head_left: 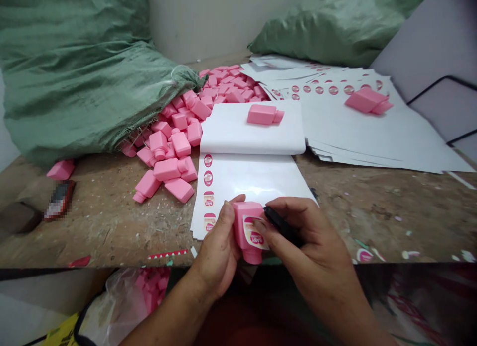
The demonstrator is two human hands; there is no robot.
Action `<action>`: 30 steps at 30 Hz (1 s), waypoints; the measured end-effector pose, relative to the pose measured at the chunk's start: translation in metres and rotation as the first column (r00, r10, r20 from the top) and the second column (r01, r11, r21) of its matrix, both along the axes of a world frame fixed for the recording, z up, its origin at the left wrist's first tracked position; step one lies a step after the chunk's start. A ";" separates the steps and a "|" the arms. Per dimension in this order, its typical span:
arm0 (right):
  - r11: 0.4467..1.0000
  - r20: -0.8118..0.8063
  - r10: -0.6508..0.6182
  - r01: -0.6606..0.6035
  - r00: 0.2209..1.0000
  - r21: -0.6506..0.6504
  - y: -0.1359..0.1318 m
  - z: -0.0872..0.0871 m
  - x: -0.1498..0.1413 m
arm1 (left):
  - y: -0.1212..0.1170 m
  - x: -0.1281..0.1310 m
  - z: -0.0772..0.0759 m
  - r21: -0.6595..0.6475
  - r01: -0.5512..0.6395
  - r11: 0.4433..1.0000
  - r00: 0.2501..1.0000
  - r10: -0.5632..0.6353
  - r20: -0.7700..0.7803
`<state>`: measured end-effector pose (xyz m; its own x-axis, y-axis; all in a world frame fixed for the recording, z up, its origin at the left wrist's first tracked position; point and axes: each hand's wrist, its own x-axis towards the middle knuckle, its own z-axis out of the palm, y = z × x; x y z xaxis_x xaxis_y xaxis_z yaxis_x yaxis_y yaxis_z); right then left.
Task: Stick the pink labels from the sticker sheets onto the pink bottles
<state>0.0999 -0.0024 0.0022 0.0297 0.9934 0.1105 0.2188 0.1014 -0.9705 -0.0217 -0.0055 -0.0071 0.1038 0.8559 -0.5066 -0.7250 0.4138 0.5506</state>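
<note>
My left hand (pixel 218 246) grips a small pink plastic bottle (pixel 249 234) near the table's front edge, neck pointing down. A round label shows on the bottle's face. My right hand (pixel 313 246) presses fingers on that label and also holds a thin black tool (pixel 283 226). Just beyond the hands lies a white sticker sheet (pixel 257 179) with a few labels left along its left side.
A pile of pink bottles (pixel 186 122) spills from a green woven sack (pixel 74 83) at the left. Single bottles rest on a folded sheet (pixel 264 114) and on spread sheets (pixel 367 101) at the right. Below the table edge hangs a clear bag of bottles (pixel 145 291).
</note>
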 end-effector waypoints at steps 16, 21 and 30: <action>1.000 0.064 -0.011 0.010 0.998 0.026 0.001 -0.001 -0.004 | -0.005 -0.003 -0.003 0.088 0.013 0.996 0.998 -0.008 -0.056; 0.997 0.123 -0.010 0.000 0.992 0.083 -0.001 -0.004 -0.004 | -0.007 -0.006 -0.003 0.121 0.077 0.990 0.991 -0.062 -0.119; 1.000 -0.015 0.020 -0.020 1.000 0.012 0.002 -0.001 -0.007 | -0.007 -0.008 -0.003 0.095 0.078 0.992 0.997 -0.076 -0.021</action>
<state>0.0931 -0.0006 0.0010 0.0119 0.9924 0.1224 0.2016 0.1175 -0.9724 -0.0294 -0.0126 -0.0106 0.1630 0.8904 -0.4250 -0.6831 0.4127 0.6026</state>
